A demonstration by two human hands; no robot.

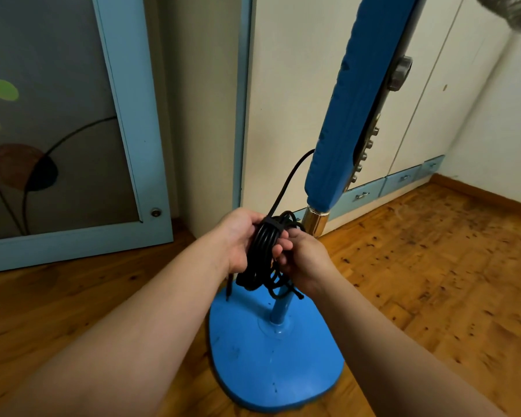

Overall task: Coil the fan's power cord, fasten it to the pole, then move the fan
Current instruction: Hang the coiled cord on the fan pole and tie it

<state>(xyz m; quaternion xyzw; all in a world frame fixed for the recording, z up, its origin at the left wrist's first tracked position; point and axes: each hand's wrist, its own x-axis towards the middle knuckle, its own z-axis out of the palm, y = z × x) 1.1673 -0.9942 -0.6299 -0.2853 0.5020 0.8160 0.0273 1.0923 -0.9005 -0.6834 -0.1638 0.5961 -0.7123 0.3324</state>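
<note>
At frame centre, our left hand (238, 237) grips the coiled cord (262, 248), our right hand (306, 260) pinches it; we should cinch the strap (272, 227) tight.

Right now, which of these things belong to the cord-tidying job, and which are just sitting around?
Job: coiled power cord, gripped by the left hand and right hand; fan pole; fan base.
Lying about: patterned door panel; blue drawers; wooden floor.

fan head (512, 10) blurred and cut off at top edge, pole (278, 310) partly hidden behind coiled cord (263, 245)
</note>
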